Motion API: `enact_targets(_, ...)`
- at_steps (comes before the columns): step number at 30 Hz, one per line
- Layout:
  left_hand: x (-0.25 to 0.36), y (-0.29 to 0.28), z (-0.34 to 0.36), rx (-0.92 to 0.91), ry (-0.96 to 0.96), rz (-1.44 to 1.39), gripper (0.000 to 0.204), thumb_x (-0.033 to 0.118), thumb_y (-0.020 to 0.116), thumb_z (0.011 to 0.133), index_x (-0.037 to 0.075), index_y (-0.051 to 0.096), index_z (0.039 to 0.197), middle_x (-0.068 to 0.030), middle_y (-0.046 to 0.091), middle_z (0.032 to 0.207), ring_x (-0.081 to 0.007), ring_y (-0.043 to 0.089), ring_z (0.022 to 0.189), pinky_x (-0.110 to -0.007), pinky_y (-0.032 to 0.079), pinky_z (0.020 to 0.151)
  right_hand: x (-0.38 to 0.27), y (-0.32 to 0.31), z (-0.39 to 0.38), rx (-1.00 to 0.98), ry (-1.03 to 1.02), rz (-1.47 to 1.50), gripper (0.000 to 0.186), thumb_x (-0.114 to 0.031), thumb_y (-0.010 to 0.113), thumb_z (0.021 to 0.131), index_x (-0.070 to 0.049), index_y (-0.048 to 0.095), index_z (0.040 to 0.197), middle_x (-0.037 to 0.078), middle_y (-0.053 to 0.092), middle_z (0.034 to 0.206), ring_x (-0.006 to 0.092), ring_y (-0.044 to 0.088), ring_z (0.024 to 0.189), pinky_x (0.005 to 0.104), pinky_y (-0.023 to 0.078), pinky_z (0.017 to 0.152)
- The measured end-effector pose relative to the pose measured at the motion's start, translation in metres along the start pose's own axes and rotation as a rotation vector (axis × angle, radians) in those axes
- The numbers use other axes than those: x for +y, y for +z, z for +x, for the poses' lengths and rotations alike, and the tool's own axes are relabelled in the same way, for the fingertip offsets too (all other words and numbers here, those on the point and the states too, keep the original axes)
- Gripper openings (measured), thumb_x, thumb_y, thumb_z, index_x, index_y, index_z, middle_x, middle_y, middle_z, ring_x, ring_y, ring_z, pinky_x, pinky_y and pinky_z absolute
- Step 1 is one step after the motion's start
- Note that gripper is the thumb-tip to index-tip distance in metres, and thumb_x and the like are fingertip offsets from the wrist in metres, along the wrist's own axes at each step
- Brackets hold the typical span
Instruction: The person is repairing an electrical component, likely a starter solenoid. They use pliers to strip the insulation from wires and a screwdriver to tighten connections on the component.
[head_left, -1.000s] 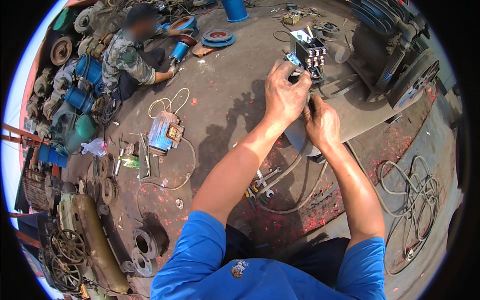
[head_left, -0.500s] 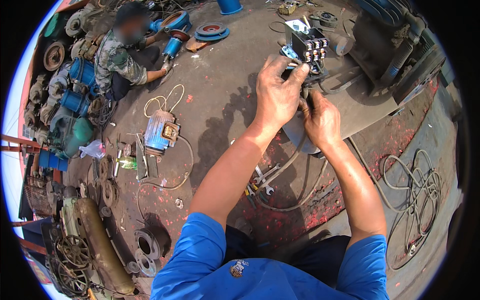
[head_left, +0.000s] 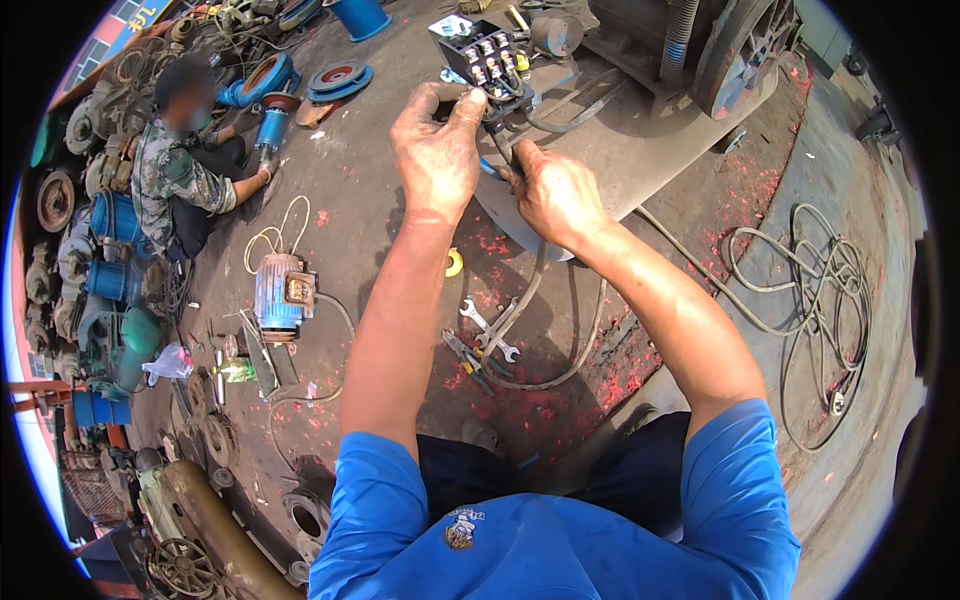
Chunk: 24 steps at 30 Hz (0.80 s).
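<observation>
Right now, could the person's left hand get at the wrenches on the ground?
Probably yes: the wrenches lie between the forearms, mostly uncovered, though a cable seems to cross them. The left hand, up by the black terminal block, would need to draw back.

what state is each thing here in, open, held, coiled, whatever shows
Black box-shaped electrical part: uncovered, metal terminals exposed
Dark cable below it: gripped by right hand
Left hand: at the part's lower edge, grip unclear
Small blue metal motor: terminal box open
Long grey cable: loosely looped on ground
Pale plug: unplugged
Silver wrenches: lying on ground
</observation>
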<state>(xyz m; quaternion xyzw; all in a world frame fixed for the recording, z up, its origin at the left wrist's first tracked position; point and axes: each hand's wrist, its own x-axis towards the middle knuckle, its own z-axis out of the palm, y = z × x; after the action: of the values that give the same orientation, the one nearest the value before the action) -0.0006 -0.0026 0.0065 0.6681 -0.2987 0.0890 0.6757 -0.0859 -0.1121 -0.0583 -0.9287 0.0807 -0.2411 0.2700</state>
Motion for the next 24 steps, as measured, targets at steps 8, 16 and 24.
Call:
enact_targets(8,-0.005,-0.015,-0.005,-0.058,0.034,0.07,0.007,0.005,0.073,0.088,-0.001,0.07,0.091,-0.0017,0.063,0.085,-0.0091,0.058,0.077,-0.025,0.048,0.07,-0.011,-0.003,0.004,0.116,-0.012,0.144,0.025,-0.023,0.065,0.092,-0.004,0.055,0.104,0.021,0.066,0.08,0.0433,0.065,0.078,0.0523,0.051,0.067)
enact_targets(16,-0.019,-0.008,-0.011,-0.024,-0.01,0.098,0.019,0.011,0.08,0.084,0.001,0.071,0.099,-0.0025,0.067,0.092,-0.0102,0.061,0.086,-0.025,0.05,0.078,0.015,0.015,-0.011,0.062,-0.083,-0.111,0.021,-0.012,0.054,0.087,-0.006,0.056,0.107,0.017,0.065,0.088,0.0375,0.068,0.082,0.0499,0.055,0.067)
enact_targets(24,-0.031,-0.04,-0.025,0.036,-0.032,-0.067,0.027,0.02,0.065,0.097,-0.005,0.064,0.107,-0.0101,0.066,0.097,-0.0173,0.065,0.088,-0.031,0.053,0.082,0.014,0.009,-0.044,-0.095,0.049,0.057,0.019,-0.018,0.062,0.09,-0.001,0.058,0.099,0.022,0.066,0.09,0.0414,0.067,0.085,0.0516,0.053,0.07)
